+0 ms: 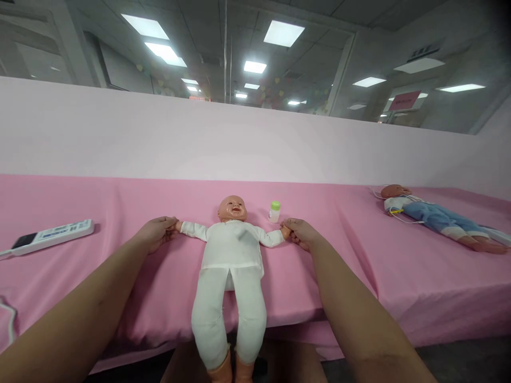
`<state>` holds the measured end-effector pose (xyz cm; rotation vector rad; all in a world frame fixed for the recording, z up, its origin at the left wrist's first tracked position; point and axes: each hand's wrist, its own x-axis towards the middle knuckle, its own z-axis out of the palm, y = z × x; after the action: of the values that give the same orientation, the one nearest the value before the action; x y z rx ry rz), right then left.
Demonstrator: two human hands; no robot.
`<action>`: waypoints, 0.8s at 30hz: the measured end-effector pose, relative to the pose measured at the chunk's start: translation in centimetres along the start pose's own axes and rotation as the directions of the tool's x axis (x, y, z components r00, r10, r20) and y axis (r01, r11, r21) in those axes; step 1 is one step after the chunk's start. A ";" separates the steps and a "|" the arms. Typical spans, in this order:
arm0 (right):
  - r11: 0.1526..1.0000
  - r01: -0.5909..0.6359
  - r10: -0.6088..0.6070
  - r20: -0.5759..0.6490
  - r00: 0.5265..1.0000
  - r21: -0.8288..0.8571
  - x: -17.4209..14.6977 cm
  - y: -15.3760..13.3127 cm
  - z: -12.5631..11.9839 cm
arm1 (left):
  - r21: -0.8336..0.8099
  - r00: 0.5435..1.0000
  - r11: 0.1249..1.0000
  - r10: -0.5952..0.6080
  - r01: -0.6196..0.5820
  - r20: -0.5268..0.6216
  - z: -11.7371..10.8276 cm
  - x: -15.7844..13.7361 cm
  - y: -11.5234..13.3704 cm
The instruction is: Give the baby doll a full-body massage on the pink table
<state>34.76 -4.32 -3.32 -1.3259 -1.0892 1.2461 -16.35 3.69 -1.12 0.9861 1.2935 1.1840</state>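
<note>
Through the head view, I have the left hand and the right hand each grasping one hand of the white-clothed baby doll. It lies face-up between my two sets of fingers, arms outstretched; a green-capped bottle stands just beyond the right fingertips.

Bottle nr R hand, prob. tight; fwd-R free.
</note>
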 end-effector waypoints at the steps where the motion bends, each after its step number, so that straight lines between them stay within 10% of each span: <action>1: 1.000 -0.004 0.004 -0.014 1.000 0.001 0.1 0.1 0.0 | -0.005 1.000 1.000 -0.006 0.006 -0.012 0.1 0.0 0.0; 24: 0.992 0.029 -0.045 0.136 0.990 0.122 -0.6 -0.1 -0.1 | -0.044 0.999 0.999 0.027 -0.025 0.046 -0.2 -0.8 0.4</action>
<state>34.86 -4.87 -3.13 -1.1380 -1.1124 1.3703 -16.46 2.92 -0.63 0.9955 1.2166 1.1975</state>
